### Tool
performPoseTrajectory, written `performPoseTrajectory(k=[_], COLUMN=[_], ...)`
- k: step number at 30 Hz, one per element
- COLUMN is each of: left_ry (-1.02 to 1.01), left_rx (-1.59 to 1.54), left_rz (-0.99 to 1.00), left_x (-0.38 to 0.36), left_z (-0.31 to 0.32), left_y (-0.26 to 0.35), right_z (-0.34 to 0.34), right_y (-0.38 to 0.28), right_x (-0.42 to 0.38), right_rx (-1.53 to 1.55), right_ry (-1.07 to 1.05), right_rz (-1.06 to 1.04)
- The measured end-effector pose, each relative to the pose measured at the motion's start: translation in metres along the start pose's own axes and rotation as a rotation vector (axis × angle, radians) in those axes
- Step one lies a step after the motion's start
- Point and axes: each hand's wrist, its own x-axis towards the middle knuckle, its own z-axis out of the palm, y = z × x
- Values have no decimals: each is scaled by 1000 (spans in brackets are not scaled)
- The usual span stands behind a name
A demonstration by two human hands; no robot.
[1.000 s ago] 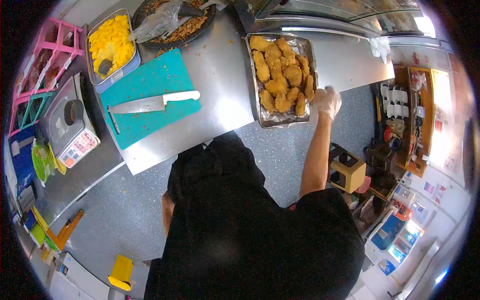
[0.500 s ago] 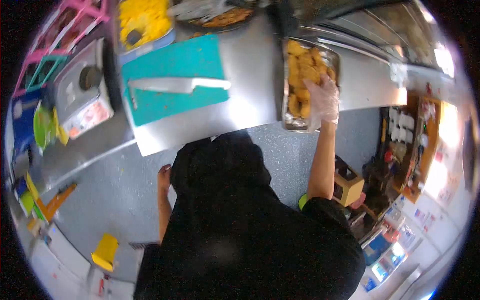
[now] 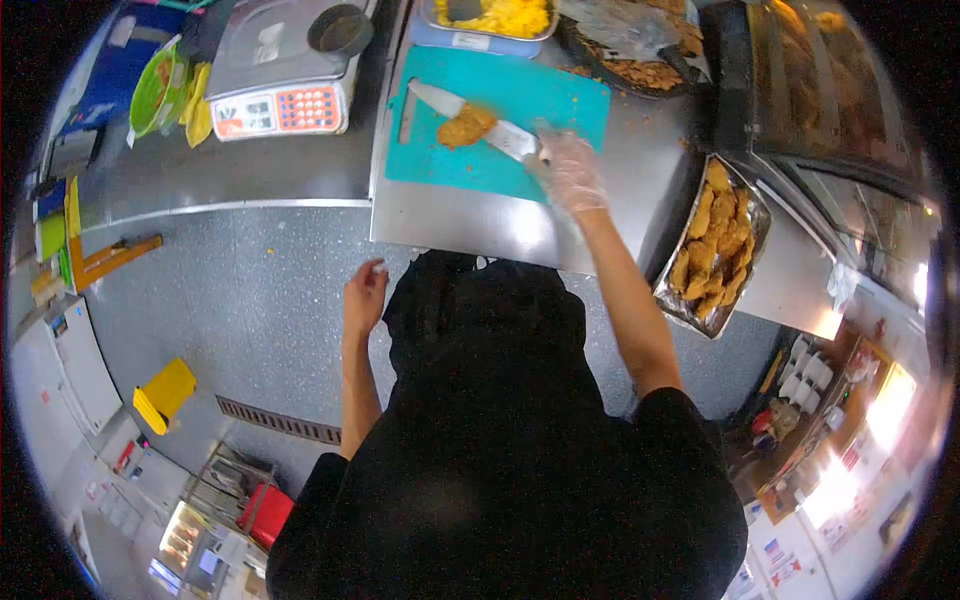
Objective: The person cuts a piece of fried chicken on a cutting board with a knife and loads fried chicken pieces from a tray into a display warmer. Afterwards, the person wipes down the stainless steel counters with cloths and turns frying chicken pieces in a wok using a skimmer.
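My right hand point(image 3: 568, 172), in a clear plastic glove, is closed around the white handle of a large knife point(image 3: 470, 115). The knife lies on a teal cutting board point(image 3: 560, 105). A golden fried piece point(image 3: 465, 127) rests on the board against the blade. My left hand point(image 3: 364, 292) is bare and hangs beside my body over the floor, fingers loosely apart, holding nothing. A foil-lined metal tray point(image 3: 668, 292) of several fried pieces sits on the steel counter to the right of my arm.
A weighing scale point(image 3: 285, 60) with a dark bowl stands left of the board. Behind the board are a tray of yellow food point(image 3: 500, 15) and a dark pan of crumbs point(image 3: 640, 55). A glass display case point(image 3: 830, 100) rises at the right.
My right hand left the tray of fried pieces and moved left to the knife on the board. A fried piece now lies on the board. My view swung left.
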Motion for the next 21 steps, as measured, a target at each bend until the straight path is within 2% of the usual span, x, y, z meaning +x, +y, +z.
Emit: performPoseTrajectory(k=[2, 5, 7, 9, 11, 13, 15, 18, 19, 21], left_ry=[27, -11, 6, 18, 29, 45, -22, -65, -68, -173], left_rx=[-27, 0, -30, -6, 5, 2, 29, 94, 120, 185], left_rz=[86, 252, 412, 505, 562, 599, 700, 931, 1022, 988], left_x=[19, 55, 83, 106, 118, 128, 127, 111, 104, 91], left_z=[-8, -15, -13, -18, -25, -27, -14, 21, 32, 44], left_y=[45, 102, 121, 147, 166, 180, 186, 185, 180, 170], right_z=[5, -37, -42, -60, -63, -66, -63, -82, -85, -86], right_y=[15, 12, 39, 60, 63, 44, -10, -79, -85, -91], right_x=[-4, 3, -10, -37, -64, -87, -102, -93, -101, -110], right_rx=[63, 122, 27, 158, 31, 209, 696, 145, 132, 103], right_ry=[-123, -632, -623, -381, -389, -418, -447, -543, -562, -588], right_rz=[-20, 264, 280, 164, 237, 453, 801, 316, 330, 346])
